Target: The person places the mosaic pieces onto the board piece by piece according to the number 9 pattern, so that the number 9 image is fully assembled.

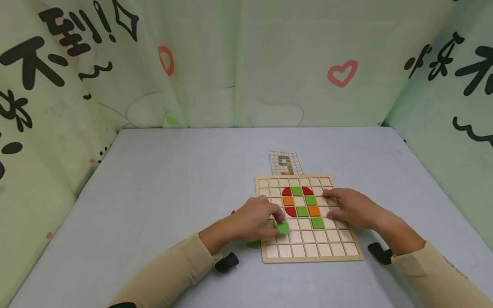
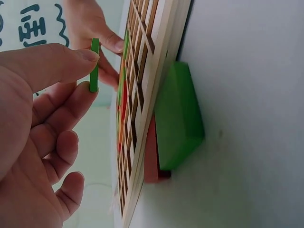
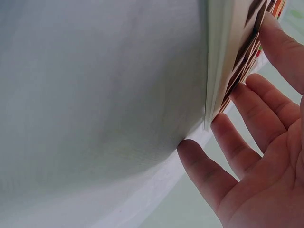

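Observation:
My left hand (image 1: 252,220) pinches a green square tile (image 1: 283,228) between thumb and finger over the lower left of a wooden grid board (image 1: 313,259). In the left wrist view the tile (image 2: 94,71) is held edge-on, apart from the board. My right hand (image 1: 356,208) rests at the board's right side, thumb and fingertips touching it, fingers loosely extended. Red rounded pieces (image 1: 290,211), green squares (image 1: 317,223) and orange squares (image 1: 314,211) lie in the grid's upper and middle cells.
Behind the board lies a card (image 1: 298,164) printed with a coloured grid pattern, its near end hidden. Beside the board's left edge are a green piece (image 2: 178,118) and a red piece (image 2: 150,159). Printed curtains (image 1: 308,55) bound the white table (image 1: 173,171).

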Demonstrator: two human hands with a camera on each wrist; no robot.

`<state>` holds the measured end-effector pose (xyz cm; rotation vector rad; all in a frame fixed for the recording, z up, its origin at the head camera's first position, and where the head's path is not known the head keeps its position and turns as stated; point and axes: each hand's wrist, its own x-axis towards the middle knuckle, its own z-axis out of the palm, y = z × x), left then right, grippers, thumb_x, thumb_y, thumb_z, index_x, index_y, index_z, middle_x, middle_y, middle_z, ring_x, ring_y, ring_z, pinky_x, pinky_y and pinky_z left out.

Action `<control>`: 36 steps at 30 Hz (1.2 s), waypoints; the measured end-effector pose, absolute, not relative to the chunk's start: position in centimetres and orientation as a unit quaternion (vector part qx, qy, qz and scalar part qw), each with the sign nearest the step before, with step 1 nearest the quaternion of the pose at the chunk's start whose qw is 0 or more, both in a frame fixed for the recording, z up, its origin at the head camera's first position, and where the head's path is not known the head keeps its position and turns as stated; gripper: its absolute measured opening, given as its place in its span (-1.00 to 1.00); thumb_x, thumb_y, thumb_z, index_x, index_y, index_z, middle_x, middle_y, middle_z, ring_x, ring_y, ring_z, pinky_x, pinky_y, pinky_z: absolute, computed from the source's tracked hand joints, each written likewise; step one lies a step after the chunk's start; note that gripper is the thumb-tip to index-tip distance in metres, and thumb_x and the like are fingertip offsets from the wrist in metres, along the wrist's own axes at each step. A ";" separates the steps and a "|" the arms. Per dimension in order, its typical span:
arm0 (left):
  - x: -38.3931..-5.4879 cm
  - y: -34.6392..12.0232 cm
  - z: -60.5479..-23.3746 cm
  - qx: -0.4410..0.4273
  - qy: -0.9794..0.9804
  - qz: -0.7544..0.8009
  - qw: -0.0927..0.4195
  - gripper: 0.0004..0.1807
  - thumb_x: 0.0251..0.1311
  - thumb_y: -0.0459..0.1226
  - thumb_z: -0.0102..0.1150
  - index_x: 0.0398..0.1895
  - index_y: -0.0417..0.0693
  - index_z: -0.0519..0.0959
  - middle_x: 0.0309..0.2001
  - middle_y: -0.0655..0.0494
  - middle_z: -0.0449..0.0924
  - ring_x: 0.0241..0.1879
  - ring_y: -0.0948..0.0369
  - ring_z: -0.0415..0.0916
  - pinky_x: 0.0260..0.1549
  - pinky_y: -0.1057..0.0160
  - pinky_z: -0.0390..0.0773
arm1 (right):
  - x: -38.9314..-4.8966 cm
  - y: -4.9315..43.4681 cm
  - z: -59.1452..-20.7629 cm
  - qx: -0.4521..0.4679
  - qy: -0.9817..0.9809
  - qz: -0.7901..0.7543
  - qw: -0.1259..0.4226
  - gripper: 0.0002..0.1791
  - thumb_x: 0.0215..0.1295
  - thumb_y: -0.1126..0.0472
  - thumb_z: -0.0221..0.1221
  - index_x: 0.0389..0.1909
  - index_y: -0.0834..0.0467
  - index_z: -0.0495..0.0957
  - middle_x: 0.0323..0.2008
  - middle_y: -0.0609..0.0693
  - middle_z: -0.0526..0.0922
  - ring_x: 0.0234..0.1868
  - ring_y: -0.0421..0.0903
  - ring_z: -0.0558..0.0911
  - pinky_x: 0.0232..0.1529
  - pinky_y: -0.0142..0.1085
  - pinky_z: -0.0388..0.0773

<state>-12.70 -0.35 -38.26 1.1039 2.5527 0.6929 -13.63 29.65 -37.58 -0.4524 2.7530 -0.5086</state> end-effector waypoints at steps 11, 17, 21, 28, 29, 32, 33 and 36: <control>-12.1 1.7 -38.5 0.394 0.881 0.228 0.130 -0.81 0.19 -0.17 0.37 -0.13 0.13 0.69 -0.26 0.52 0.59 -0.20 0.38 0.33 -0.14 0.36 0.29 | -13.6 29.7 -37.7 -0.160 0.960 -0.172 0.150 -0.26 0.24 0.08 0.37 0.33 0.38 0.38 0.26 0.44 0.41 0.27 0.42 0.36 0.20 0.27 0.29; -12.1 2.8 -38.6 0.395 0.883 0.218 0.126 -0.81 0.19 -0.16 0.35 -0.12 0.16 0.70 -0.30 0.54 0.56 -0.24 0.37 0.30 -0.19 0.37 0.30 | -13.6 29.8 -37.7 -0.165 0.960 -0.171 0.147 -0.25 0.24 0.07 0.37 0.34 0.38 0.38 0.26 0.44 0.41 0.26 0.42 0.37 0.19 0.27 0.29; -12.2 3.5 -38.6 0.405 0.882 0.211 0.117 -0.81 0.19 -0.15 0.35 -0.12 0.18 0.71 -0.28 0.54 0.57 -0.24 0.37 0.30 -0.20 0.37 0.29 | -13.7 29.9 -37.7 -0.168 0.959 -0.176 0.146 -0.26 0.23 0.08 0.37 0.32 0.38 0.39 0.25 0.44 0.42 0.25 0.42 0.37 0.19 0.28 0.29; -12.3 4.8 -38.6 0.415 0.879 0.205 0.113 -0.81 0.20 -0.14 0.34 -0.11 0.22 0.71 -0.28 0.58 0.57 -0.22 0.37 0.30 -0.24 0.37 0.28 | -13.7 30.1 -37.7 -0.172 0.958 -0.179 0.146 -0.27 0.24 0.08 0.37 0.32 0.38 0.39 0.25 0.44 0.42 0.26 0.42 0.37 0.18 0.27 0.29; -12.3 4.9 -38.6 0.417 0.878 0.205 0.110 -0.81 0.20 -0.14 0.35 -0.11 0.21 0.71 -0.27 0.57 0.58 -0.23 0.37 0.31 -0.25 0.37 0.29 | -13.7 30.1 -37.7 -0.173 0.957 -0.180 0.146 -0.27 0.24 0.08 0.37 0.32 0.38 0.39 0.25 0.43 0.42 0.26 0.42 0.37 0.18 0.27 0.29; -12.3 5.3 -38.6 0.429 0.875 0.200 0.100 -0.81 0.19 -0.13 0.36 -0.12 0.21 0.72 -0.26 0.55 0.61 -0.25 0.38 0.32 -0.26 0.40 0.29 | -13.7 30.1 -37.8 -0.174 0.957 -0.181 0.144 -0.27 0.24 0.08 0.37 0.32 0.39 0.39 0.26 0.42 0.42 0.26 0.41 0.37 0.19 0.27 0.29; -12.3 5.4 -38.6 0.433 0.874 0.199 0.096 -0.81 0.19 -0.13 0.36 -0.13 0.20 0.72 -0.26 0.53 0.61 -0.26 0.38 0.32 -0.27 0.41 0.29 | -13.7 30.1 -37.8 -0.174 0.957 -0.182 0.144 -0.27 0.24 0.09 0.37 0.32 0.39 0.39 0.26 0.41 0.43 0.26 0.41 0.37 0.19 0.27 0.29; -12.3 5.6 -38.6 0.436 0.873 0.196 0.091 -0.82 0.19 -0.11 0.37 -0.14 0.21 0.72 -0.27 0.54 0.60 -0.27 0.40 0.31 -0.28 0.43 0.28 | -13.8 30.1 -37.8 -0.176 0.957 -0.181 0.143 -0.27 0.24 0.09 0.37 0.32 0.39 0.39 0.26 0.41 0.43 0.26 0.40 0.38 0.19 0.27 0.29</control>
